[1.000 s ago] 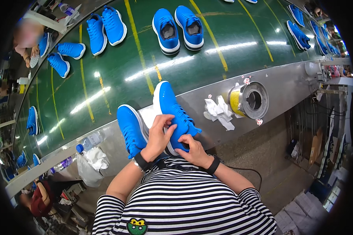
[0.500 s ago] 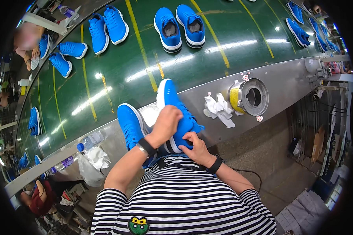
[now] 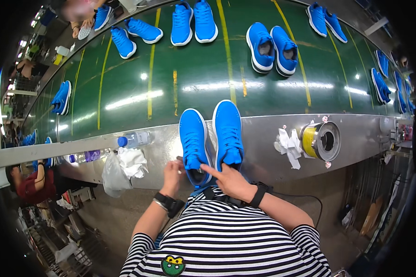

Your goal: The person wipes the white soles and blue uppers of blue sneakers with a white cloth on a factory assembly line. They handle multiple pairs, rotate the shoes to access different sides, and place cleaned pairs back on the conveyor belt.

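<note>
While both hands were bunched together over the laces of the right-hand shoe a moment ago, they are now drawing back toward the lower centre of the frame. The left hand (image 3: 172,174) is sitting at the heel of the left blue shoe (image 3: 194,141), its fingers curled and touching the collar edge; whether it is pinching anything there is too small to tell. The right hand (image 3: 231,182) is lying loosely spread, gripping nothing, with its forefinger stretching out toward the gap between the two heels, just under the right blue shoe (image 3: 228,131). Both shoes are standing side by side, toes pointing up the frame, on the steel ledge (image 3: 356,134) at the near edge of the green conveyor belt (image 3: 203,78).

Judging from this, the lace work on the right shoe is looking finished, and the pair is now sitting squared up together, with the hands shifting to the heels.

Just right of centre, a yellow tape roll (image 3: 320,141) is lying beside some crumpled white paper (image 3: 287,145). At the left, a plastic bottle (image 3: 135,139) is lying above a clear bag (image 3: 113,173). Further pairs of blue shoes (image 3: 272,48) are riding the belt along the upper part of the frame.
</note>
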Tool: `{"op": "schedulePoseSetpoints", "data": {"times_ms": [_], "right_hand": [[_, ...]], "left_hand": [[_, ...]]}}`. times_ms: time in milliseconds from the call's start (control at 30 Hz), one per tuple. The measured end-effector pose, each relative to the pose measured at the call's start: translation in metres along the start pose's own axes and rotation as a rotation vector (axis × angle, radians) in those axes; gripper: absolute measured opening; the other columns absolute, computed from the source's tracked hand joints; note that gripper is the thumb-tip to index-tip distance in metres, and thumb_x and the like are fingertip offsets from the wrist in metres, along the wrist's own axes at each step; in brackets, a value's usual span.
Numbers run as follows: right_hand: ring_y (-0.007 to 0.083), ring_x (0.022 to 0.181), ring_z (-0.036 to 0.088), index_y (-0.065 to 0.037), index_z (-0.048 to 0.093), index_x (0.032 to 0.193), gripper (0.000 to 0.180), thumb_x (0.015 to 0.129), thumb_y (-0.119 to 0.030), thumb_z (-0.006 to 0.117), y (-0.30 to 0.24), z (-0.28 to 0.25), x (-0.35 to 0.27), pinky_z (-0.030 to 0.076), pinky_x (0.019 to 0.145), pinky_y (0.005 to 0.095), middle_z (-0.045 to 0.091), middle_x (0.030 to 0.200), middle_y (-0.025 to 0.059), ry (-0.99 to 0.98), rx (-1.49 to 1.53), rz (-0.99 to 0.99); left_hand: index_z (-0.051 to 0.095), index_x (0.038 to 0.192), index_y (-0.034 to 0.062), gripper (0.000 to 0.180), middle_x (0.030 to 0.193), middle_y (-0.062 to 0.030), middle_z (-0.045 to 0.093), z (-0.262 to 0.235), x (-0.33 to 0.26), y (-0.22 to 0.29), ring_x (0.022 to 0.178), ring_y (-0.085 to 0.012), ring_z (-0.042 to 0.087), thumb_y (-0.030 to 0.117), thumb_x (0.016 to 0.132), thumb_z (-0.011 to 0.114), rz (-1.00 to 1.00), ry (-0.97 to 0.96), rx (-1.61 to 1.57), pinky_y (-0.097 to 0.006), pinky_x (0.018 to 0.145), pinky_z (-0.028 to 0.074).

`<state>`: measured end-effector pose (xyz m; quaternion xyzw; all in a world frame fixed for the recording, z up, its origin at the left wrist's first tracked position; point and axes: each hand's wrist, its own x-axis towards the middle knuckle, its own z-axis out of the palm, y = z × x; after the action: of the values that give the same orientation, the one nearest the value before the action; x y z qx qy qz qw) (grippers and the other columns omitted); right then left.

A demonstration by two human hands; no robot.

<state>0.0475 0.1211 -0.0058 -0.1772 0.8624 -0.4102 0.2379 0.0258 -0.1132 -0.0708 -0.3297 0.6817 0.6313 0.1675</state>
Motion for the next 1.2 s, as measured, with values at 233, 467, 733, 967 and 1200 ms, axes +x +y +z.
{"op": "schedulePoseSetpoints", "data": {"times_ms": [233,467,733,967,1200], "right_hand": [[0.0363,0.063,0.059,-0.020,0.048,0.115,0.045,0.072,-0.016,0.061,0.006,0.031,0.018,0.046,0.054,0.0466,0.056,0.071,0.0195,0.062,-0.093,-0.027],[0.0355,0.079,0.060,-0.014,0.063,0.100,0.046,0.067,-0.045,0.070,0.016,-0.084,0.006,0.048,0.065,0.0435,0.058,0.088,0.0206,-0.082,-0.294,-0.028],[0.0302,0.076,0.058,-0.010,0.063,0.093,0.045,0.068,-0.047,0.071,0.059,-0.323,-0.062,0.047,0.068,0.0380,0.056,0.079,0.0128,0.326,-0.342,0.070],[0.0331,0.086,0.058,-0.014,0.065,0.095,0.041,0.063,-0.038,0.073,0.256,-0.434,-0.078,0.046,0.079,0.0430,0.058,0.089,0.0158,0.498,-0.583,0.480],[0.0312,0.101,0.050,-0.019,0.061,0.089,0.046,0.054,-0.045,0.078,0.369,-0.404,-0.070,0.038,0.082,0.0448,0.055,0.093,0.0153,0.356,-0.619,0.768]], "left_hand": [[0.055,0.074,-0.0038,0.040,0.062,-0.0062,0.051,0.015,0.011,-0.007,0.057,-0.0121,0.044,0.031,0.093,0.047,0.073,-0.107,0.350,-0.031,0.050,0.037],[0.058,0.073,-0.0005,0.039,0.066,-0.0054,0.058,0.058,0.010,0.054,0.058,-0.0126,0.054,0.028,0.095,0.043,-0.059,-0.476,0.271,-0.026,0.056,0.046],[0.062,0.071,0.0058,0.015,0.064,-0.0077,0.058,0.154,0.054,0.151,0.068,-0.0231,0.059,0.018,0.079,0.064,0.863,-0.376,0.558,-0.035,0.060,0.044],[0.053,0.114,0.0154,0.041,0.098,-0.0157,0.057,0.321,0.055,0.250,0.079,-0.0324,0.055,0.024,0.077,0.067,1.163,-0.662,1.200,-0.042,0.072,0.044],[0.031,0.137,0.0278,0.074,0.110,-0.0241,0.053,0.458,0.111,0.248,0.102,-0.0407,0.051,0.043,0.074,0.067,0.951,-0.680,1.712,-0.049,0.084,0.043]]}}
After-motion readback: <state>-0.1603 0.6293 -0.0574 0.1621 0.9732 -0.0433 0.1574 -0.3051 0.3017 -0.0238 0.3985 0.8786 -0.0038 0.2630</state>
